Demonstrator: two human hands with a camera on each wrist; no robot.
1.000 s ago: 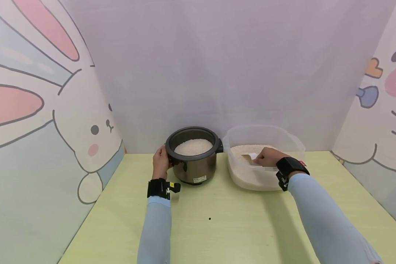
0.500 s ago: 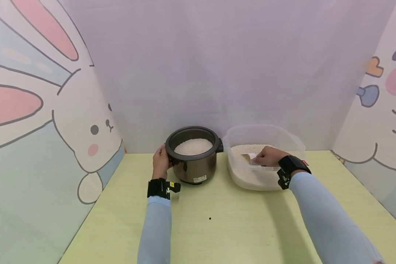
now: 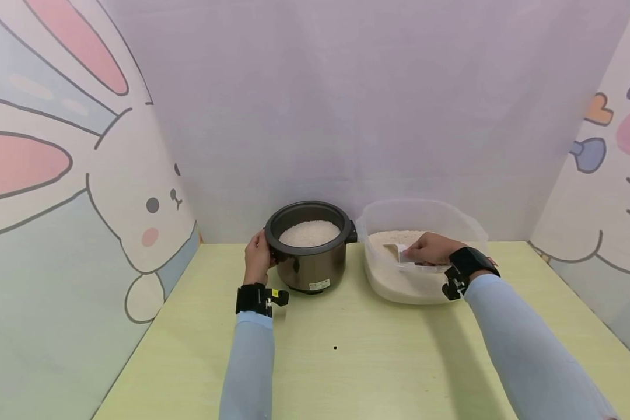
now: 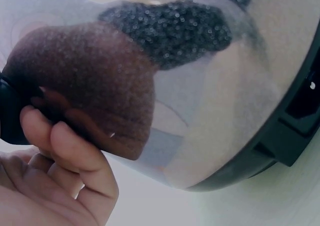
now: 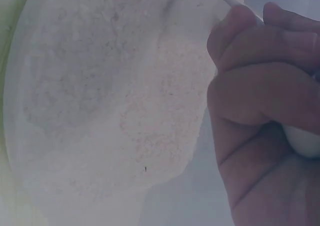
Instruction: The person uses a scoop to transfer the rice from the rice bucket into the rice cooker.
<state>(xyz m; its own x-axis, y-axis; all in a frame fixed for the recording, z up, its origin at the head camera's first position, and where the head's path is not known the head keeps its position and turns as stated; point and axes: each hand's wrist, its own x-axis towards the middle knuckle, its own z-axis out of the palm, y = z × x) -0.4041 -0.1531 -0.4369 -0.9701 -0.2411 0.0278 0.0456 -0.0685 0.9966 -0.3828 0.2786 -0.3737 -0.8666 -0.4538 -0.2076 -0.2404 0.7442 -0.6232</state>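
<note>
A dark, lidless rice cooker (image 3: 315, 271) stands at the back of the table with white rice (image 3: 310, 233) inside. My left hand (image 3: 257, 256) grips its left side; in the left wrist view the curled fingers meet the black handle (image 4: 11, 116) beside the shiny cooker wall (image 4: 200, 105). To the right, a translucent plastic tub (image 3: 422, 213) holds more rice (image 5: 100, 85). Inside the tub my right hand (image 3: 430, 248) grips a white scoop (image 3: 402, 249). Its handle (image 5: 302, 143) passes through my curled fingers in the right wrist view. The scoop's lower part is hidden.
The pale green table (image 3: 336, 385) runs toward me, with a tiny dark speck (image 3: 335, 347) on it. A plain curtain (image 3: 346, 116) rises right behind the cooker and tub. Cartoon-printed panels (image 3: 131, 233) close in both sides.
My right wrist has shifted slightly to the right, while the scoop stays in the tub. The left hand keeps its hold on the cooker.
</note>
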